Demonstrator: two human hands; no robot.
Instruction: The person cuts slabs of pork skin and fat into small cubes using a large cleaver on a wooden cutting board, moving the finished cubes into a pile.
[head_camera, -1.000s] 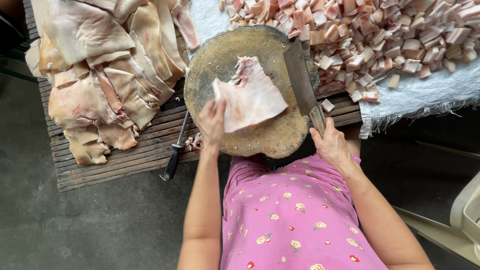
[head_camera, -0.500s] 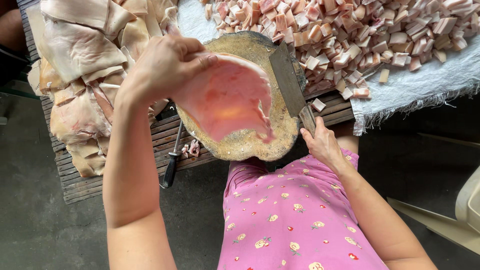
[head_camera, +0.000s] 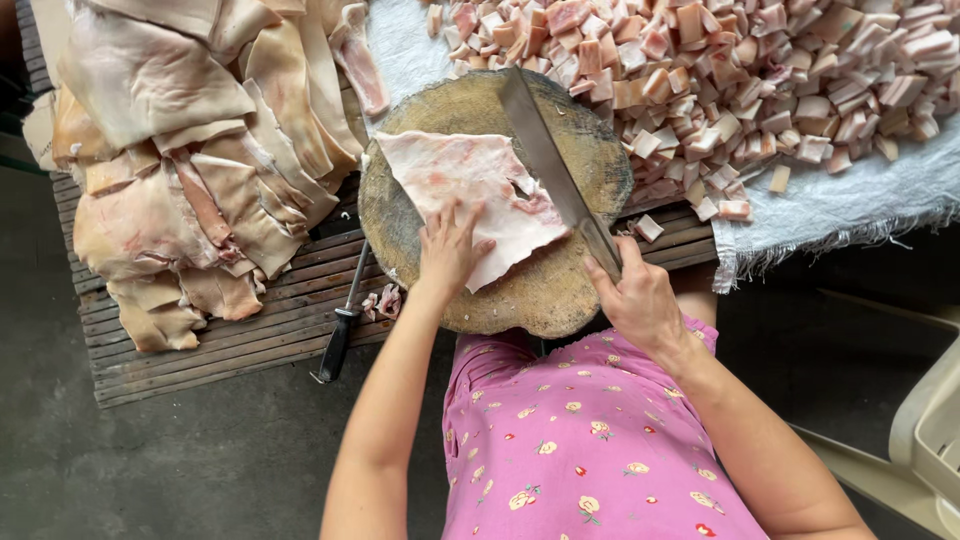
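Observation:
A flat pale-pink slab of pork skin and fat (head_camera: 470, 190) lies on a round wooden chopping block (head_camera: 555, 290). My left hand (head_camera: 448, 250) presses its fingers on the slab's near edge. My right hand (head_camera: 635, 298) grips the handle of a long cleaver (head_camera: 545, 160), whose blade lies across the right side of the block, touching the slab's right edge.
A heap of uncut pork skin slabs (head_camera: 190, 160) covers the slatted wooden pallet (head_camera: 230, 340) at left. Many diced pork cubes (head_camera: 760, 80) lie on a white cloth (head_camera: 850, 200) at right. A black-handled knife (head_camera: 340, 335) rests on the pallet beside the block.
My left hand laid the slab flat on the block and now presses it. The cleaver has moved from the block's right rim onto the slab's edge.

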